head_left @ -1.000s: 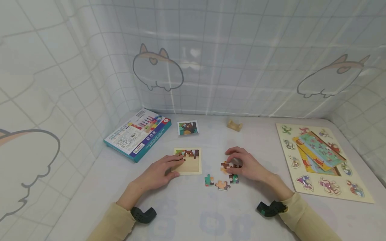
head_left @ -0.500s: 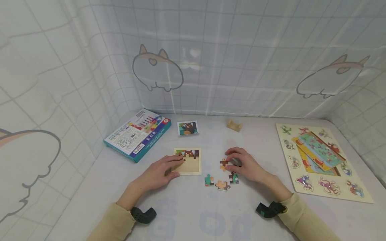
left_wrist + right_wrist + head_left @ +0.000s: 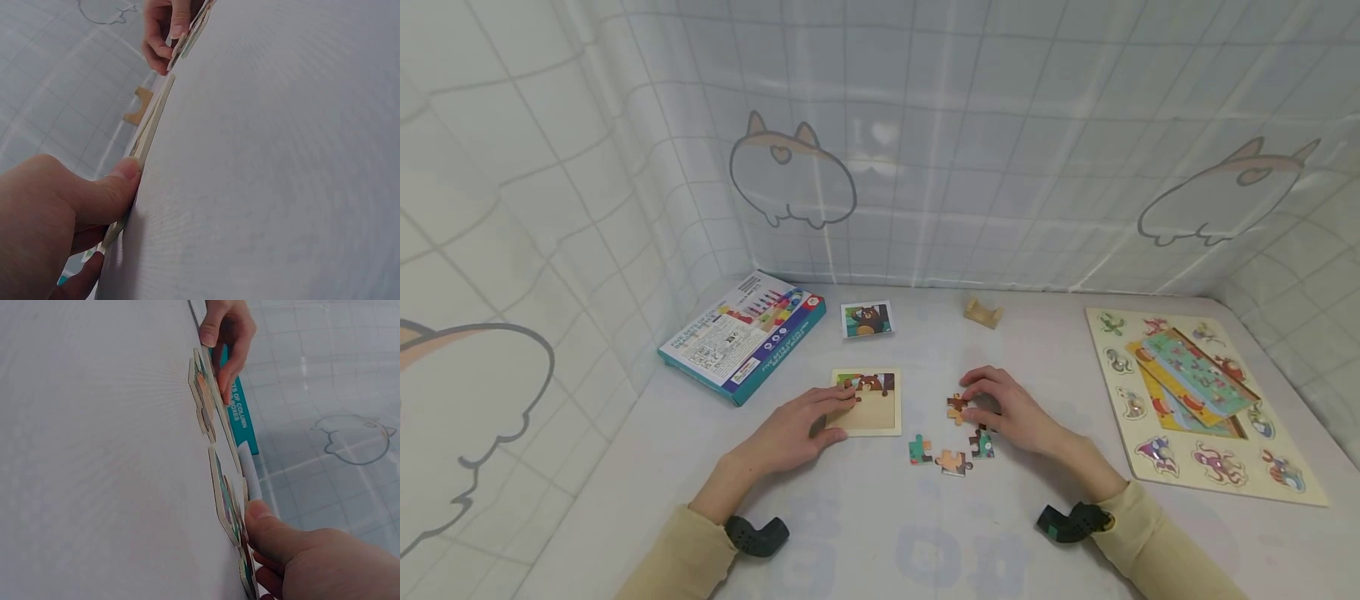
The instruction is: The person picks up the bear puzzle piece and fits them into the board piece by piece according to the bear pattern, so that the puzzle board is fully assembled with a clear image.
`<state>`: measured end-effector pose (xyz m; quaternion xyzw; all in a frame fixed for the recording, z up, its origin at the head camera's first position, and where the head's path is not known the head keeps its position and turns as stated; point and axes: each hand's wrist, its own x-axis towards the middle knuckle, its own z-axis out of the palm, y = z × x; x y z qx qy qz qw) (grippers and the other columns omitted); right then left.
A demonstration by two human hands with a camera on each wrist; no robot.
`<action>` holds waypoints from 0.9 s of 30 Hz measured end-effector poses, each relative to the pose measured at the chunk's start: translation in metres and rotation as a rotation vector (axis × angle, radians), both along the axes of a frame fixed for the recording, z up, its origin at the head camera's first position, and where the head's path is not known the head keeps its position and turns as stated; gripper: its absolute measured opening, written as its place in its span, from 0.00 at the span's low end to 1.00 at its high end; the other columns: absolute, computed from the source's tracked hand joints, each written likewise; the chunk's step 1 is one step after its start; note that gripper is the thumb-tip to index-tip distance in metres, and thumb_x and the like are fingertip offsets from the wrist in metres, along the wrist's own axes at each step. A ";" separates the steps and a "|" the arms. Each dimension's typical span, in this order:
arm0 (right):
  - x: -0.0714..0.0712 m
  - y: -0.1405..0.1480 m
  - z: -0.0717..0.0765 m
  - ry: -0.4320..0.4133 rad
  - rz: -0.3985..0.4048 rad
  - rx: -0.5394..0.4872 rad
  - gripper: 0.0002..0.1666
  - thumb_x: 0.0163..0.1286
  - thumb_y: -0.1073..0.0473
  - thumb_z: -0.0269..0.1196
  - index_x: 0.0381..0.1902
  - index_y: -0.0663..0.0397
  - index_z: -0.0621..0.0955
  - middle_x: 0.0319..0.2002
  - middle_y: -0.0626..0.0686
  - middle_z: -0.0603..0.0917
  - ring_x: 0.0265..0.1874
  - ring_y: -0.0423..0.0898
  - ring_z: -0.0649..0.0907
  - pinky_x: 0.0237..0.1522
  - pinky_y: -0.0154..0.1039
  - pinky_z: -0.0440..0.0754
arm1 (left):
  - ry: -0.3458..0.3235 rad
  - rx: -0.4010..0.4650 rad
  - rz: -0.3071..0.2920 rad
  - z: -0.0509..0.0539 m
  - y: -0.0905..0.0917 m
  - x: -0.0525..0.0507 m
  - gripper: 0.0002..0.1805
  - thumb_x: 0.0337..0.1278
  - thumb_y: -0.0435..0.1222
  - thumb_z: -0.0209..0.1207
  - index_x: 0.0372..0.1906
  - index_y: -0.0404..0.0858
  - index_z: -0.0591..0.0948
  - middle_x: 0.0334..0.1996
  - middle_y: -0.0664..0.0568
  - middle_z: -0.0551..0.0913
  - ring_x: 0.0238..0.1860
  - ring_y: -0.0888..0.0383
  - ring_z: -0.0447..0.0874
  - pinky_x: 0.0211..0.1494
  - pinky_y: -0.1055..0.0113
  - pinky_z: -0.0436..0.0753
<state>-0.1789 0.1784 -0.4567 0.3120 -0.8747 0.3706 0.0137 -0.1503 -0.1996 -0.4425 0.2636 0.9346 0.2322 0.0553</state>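
Observation:
In the head view a small wooden puzzle tray lies at the middle of the table, with bear pieces along its top row. My left hand holds the tray at its left side, fingers over the top and thumb at the near edge. To the right, my right hand pinches a brown and orange puzzle piece between thumb and fingers, just over or on the table. Loose near it lie a teal piece, an orange piece and a dark green piece. More may be hidden under the right hand.
Behind the tray lies a bear picture card. A small wooden stand is at the back. A teal-edged box stands left; a large animal puzzle board with colourful cards lies right.
The brown and orange piece has shifted slightly left and away from me with the right fingers, then stays nearly still. My left hand and the tray have not moved.

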 end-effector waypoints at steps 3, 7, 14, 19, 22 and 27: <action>0.000 0.000 0.000 0.001 0.000 -0.002 0.10 0.67 0.57 0.69 0.44 0.53 0.82 0.58 0.52 0.78 0.62 0.52 0.74 0.64 0.50 0.72 | 0.000 0.003 -0.002 -0.001 0.000 0.000 0.27 0.67 0.49 0.61 0.68 0.48 0.75 0.72 0.59 0.70 0.74 0.53 0.65 0.74 0.50 0.69; 0.001 0.000 0.002 0.001 -0.001 0.001 0.10 0.68 0.58 0.68 0.45 0.54 0.82 0.58 0.52 0.78 0.62 0.52 0.73 0.64 0.51 0.72 | 0.011 0.002 -0.006 -0.002 0.000 -0.001 0.27 0.66 0.49 0.61 0.68 0.49 0.75 0.72 0.59 0.70 0.74 0.53 0.65 0.74 0.50 0.69; 0.001 -0.008 0.006 0.014 -0.020 0.015 0.10 0.68 0.60 0.67 0.45 0.56 0.81 0.55 0.53 0.80 0.58 0.51 0.76 0.62 0.52 0.75 | 0.016 0.006 -0.007 -0.001 -0.001 0.000 0.27 0.66 0.48 0.62 0.68 0.48 0.75 0.72 0.59 0.70 0.75 0.53 0.64 0.74 0.50 0.69; 0.002 -0.018 0.010 0.051 -0.020 0.014 0.11 0.68 0.60 0.67 0.46 0.57 0.81 0.52 0.53 0.81 0.54 0.51 0.78 0.58 0.51 0.78 | 0.009 0.005 -0.006 0.001 -0.001 0.000 0.27 0.66 0.48 0.62 0.68 0.48 0.76 0.72 0.59 0.70 0.75 0.53 0.64 0.74 0.50 0.69; 0.000 -0.027 0.013 0.051 -0.029 0.008 0.12 0.68 0.60 0.67 0.47 0.58 0.81 0.51 0.53 0.81 0.54 0.50 0.78 0.59 0.50 0.78 | 0.002 0.004 -0.004 0.001 -0.001 0.000 0.27 0.66 0.48 0.62 0.69 0.48 0.75 0.73 0.58 0.70 0.75 0.52 0.64 0.74 0.49 0.69; -0.002 -0.049 0.018 0.062 -0.022 -0.002 0.12 0.68 0.59 0.67 0.46 0.60 0.81 0.49 0.53 0.82 0.53 0.51 0.78 0.57 0.50 0.79 | -0.001 0.006 -0.012 0.002 0.001 0.000 0.28 0.67 0.48 0.61 0.70 0.49 0.74 0.73 0.57 0.69 0.75 0.51 0.64 0.74 0.48 0.69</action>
